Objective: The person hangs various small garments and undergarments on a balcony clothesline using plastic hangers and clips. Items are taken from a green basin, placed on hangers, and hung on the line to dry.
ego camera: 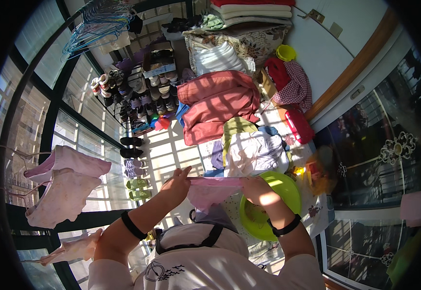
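A pair of pink underpants (214, 194) hangs stretched by its waistband between my two hands, in front of my waist. My left hand (177, 184) grips one end of the band, with a finger or two raised. The other end is in my right hand (259, 190), which is above the rim of a lime-green plastic basin (293, 192). Part of the basin's inside is hidden by my right forearm. On the left, pink underpants (67, 165) and a paler pair (63, 197) hang on hangers from a dark rail (25, 79).
Several wire hangers (101, 27) bunch at the rail's far end. Shoes on a rack (141, 90) stand beyond the tiled floor (167, 145). Folded red-brown cloth (219, 105) and light clothes (252, 152) lie ahead. Glass doors (370, 152) bound the right side.
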Motion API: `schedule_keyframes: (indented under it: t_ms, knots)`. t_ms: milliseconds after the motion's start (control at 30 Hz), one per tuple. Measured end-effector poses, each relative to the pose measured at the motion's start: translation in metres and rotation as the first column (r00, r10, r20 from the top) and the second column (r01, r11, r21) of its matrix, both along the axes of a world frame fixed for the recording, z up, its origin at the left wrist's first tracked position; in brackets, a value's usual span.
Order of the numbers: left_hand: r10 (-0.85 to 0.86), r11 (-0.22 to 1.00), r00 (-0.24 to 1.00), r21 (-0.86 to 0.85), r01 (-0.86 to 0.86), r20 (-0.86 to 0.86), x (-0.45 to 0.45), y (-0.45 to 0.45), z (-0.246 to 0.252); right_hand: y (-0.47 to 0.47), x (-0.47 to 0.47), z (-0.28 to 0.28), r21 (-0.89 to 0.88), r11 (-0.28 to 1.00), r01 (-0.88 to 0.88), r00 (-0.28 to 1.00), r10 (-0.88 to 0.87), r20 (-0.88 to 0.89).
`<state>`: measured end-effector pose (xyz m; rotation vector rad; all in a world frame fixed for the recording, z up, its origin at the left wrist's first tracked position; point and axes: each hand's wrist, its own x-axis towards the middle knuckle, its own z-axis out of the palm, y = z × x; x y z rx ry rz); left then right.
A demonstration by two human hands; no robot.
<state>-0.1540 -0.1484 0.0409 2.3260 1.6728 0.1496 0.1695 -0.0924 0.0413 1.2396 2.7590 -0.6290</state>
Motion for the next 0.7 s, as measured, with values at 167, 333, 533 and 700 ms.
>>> schedule_keyframes:
  t_ms: [167, 333, 533, 700]
  knots:
    - [-0.242, 0.952, 0.958, 0.153, 0.265, -0.153, 0.015, 0.021, 0.035, 0.004, 0.012, 0.031, 0.015, 0.989, 0.149, 0.927, -0.135, -0.35]
    - [-0.36, 0.905, 0.925, 0.195, 0.378, -0.123, 0.041, 0.022, 0.062, -0.006, 0.088, -0.051, -0.702, 0.694, 0.16, 0.294, -0.712, -0.637]
    - [-0.135, 0.983, 0.987, -0.111, 0.145, 0.093, 0.055, 0.019, 0.06, -0.081, 0.18, -0.237, -0.48, 0.091, 0.873, 0.319, -0.85, 0.419]
    - [0.064, 0.961, 0.975, -0.277, -0.003, 0.214, 0.045, 0.004, 0.047, -0.147, 0.174, -0.331, -0.44, 0.179, 0.88, 0.438, -0.664, 0.606]
